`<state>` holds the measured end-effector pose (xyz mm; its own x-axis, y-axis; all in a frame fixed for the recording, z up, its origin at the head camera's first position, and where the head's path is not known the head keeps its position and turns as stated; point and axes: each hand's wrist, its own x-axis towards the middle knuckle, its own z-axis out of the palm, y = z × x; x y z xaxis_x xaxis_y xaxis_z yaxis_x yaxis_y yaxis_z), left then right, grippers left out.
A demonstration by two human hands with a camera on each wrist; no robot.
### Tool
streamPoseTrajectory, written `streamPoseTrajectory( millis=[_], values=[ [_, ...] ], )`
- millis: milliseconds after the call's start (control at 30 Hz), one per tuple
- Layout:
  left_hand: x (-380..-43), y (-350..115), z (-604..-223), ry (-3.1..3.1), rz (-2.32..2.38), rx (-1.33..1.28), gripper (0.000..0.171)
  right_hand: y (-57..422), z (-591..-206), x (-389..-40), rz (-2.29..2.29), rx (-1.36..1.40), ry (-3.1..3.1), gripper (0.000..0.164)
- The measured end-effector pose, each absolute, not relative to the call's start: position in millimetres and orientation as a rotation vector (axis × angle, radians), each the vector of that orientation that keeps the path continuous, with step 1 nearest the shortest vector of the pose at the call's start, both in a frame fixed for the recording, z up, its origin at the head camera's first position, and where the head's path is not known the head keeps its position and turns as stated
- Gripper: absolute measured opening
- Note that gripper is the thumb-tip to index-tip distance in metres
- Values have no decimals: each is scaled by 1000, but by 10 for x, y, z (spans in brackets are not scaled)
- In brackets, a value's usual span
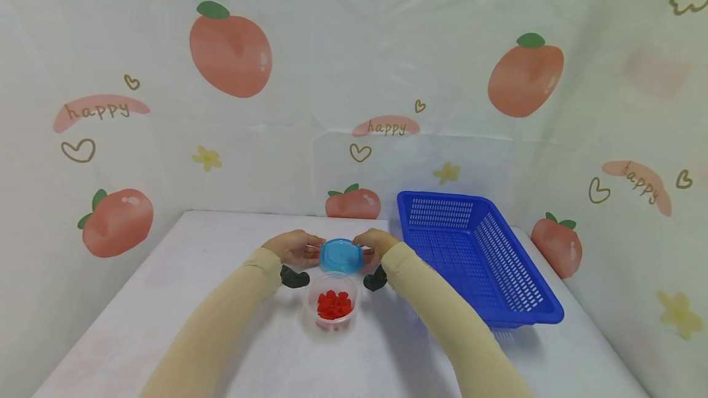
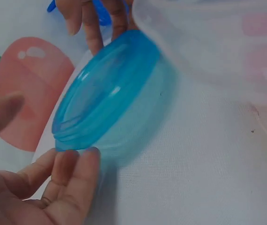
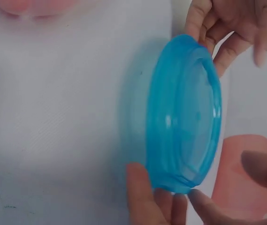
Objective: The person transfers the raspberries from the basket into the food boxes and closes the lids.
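Note:
A translucent blue lid [image 1: 342, 255] is between the fingertips of my two hands, close over the white table, with its shadow beside it in both wrist views. My left hand [image 1: 294, 247] touches its left edge with outstretched fingers, the thumb raised off it. On the opposite edge, the fingertips of my right hand [image 1: 377, 245] touch the lid, and that thumb also stands away from it in the right wrist view. Just in front of the lid stands a clear round tub [image 1: 311, 300] holding several small red pieces [image 1: 334, 306].
To the right of my right hand sits a large blue plastic basket [image 1: 459, 257], its near end behind the right sleeve. A pale cloth [image 1: 287, 158] printed with fruit and hearts hangs behind the table [image 1: 221, 275].

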<state>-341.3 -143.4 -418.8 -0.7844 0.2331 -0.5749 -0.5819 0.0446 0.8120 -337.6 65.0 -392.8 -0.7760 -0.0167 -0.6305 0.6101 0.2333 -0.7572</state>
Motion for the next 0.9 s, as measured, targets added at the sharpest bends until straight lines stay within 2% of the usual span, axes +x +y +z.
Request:
streamPoseTrajectory(
  millis=[200,367,600,900],
  values=[
    [-3441,-1440,-4113,1941,1718,-225,37,691,-3878,-3400,-1628,497,2031,39],
    [-3455,-1436,-4039,1950,1738,-164,33,746,-3859,-3482,-1677,492,2019,37],
    [-3413,-1476,-3918,1874,1819,-140,33,813,-3755,-3482,-1735,438,1930,41],
    [-3310,-1530,-3743,1768,1903,-32,39,928,-3593,-3353,-1741,290,1904,27]
  ],
)
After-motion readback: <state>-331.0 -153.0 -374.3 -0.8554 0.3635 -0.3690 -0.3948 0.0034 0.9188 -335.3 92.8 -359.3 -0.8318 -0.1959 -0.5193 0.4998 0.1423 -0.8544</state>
